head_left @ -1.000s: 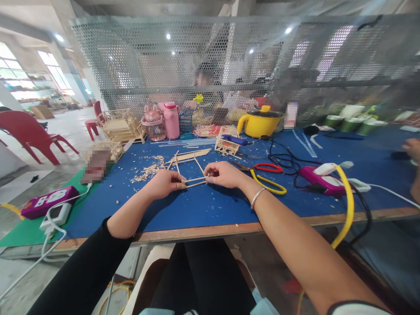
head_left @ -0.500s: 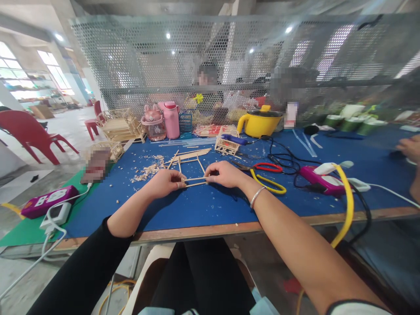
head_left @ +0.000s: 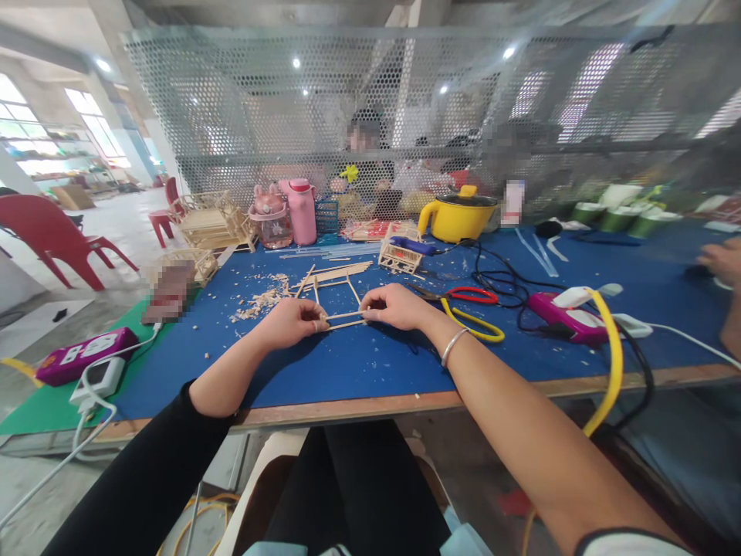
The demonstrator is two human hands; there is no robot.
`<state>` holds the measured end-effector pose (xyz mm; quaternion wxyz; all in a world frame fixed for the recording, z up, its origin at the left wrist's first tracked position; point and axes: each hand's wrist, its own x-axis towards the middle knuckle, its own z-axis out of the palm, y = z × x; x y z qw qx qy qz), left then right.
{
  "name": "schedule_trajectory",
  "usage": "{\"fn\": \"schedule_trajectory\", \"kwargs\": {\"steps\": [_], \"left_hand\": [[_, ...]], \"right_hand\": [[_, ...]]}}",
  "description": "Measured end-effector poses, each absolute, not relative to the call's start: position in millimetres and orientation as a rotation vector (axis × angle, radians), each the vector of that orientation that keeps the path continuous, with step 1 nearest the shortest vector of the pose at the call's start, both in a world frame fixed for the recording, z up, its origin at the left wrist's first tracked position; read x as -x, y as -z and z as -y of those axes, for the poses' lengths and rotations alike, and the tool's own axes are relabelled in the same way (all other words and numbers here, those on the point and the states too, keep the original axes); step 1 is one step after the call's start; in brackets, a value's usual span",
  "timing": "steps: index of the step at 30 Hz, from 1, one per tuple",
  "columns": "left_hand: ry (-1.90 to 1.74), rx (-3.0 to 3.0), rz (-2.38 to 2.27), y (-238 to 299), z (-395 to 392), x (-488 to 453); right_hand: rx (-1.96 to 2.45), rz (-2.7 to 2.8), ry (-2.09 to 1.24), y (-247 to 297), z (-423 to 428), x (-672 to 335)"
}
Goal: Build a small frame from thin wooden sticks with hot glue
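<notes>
A small frame of thin wooden sticks (head_left: 346, 316) stands on the blue table mat between my hands. My left hand (head_left: 294, 321) pinches its near left corner, fingers closed. At the near right corner my right hand (head_left: 394, 306) grips the same frame between thumb and fingers. The joints under my fingertips are hidden. Just behind the frame lie loose wooden sticks (head_left: 347, 270), and a heap of wood scraps (head_left: 263, 300) is spread to the left. Scissors with red and yellow handles (head_left: 475, 328) rest to the right of my right hand.
A finished-looking stick model (head_left: 400, 256) with a blue-handled tool (head_left: 414, 245) on it sits behind. Further back stand a pink bottle (head_left: 301, 212) and a yellow pot (head_left: 460, 218). Black cables and a purple power strip (head_left: 570, 318) lie right; another person's hand (head_left: 723, 261) is at far right.
</notes>
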<state>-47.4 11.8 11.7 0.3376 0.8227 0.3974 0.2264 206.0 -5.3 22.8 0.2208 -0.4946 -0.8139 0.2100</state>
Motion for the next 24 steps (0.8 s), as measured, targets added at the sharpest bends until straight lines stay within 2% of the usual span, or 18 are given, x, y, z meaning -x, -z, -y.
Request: {"fn": "schedule_trajectory", "kwargs": {"steps": [5,11,24], "left_hand": [[-0.606,-2.121,-1.082,-9,-14,48],[-0.623,-2.104,-1.112,-9,-13,47],[-0.610,-2.203,-1.038,-12,-12,48]], "right_hand": [[1.330,2.186,-0.720,-21,2,-212],[1.336,2.219,-0.701,-25,5,-214],[1.446,2.247,-0.403,-29,13,-195]]}}
